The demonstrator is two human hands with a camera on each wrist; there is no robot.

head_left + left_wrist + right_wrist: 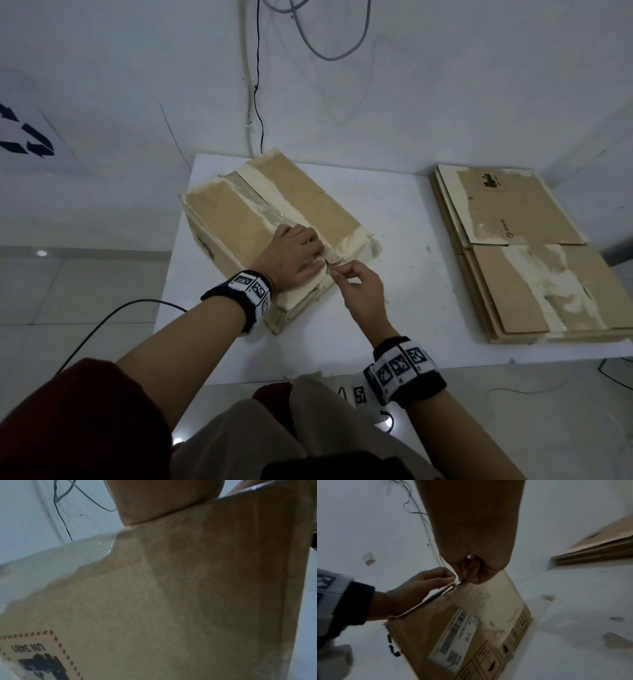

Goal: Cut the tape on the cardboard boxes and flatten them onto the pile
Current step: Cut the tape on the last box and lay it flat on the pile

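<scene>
Likely light, stiff, slick-taped: left hand (294, 255) lies flat on the cardboard box (274, 219) near its seam, right hand (356, 291) fingers pinching a small blade (461, 583) there.

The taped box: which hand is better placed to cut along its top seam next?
Probably the right hand: it pinches something small and dark at the tape's near end. The left hand rests on the box.

Box (274, 219) left on table (394, 291) (pile (534, 260) right)
</scene>
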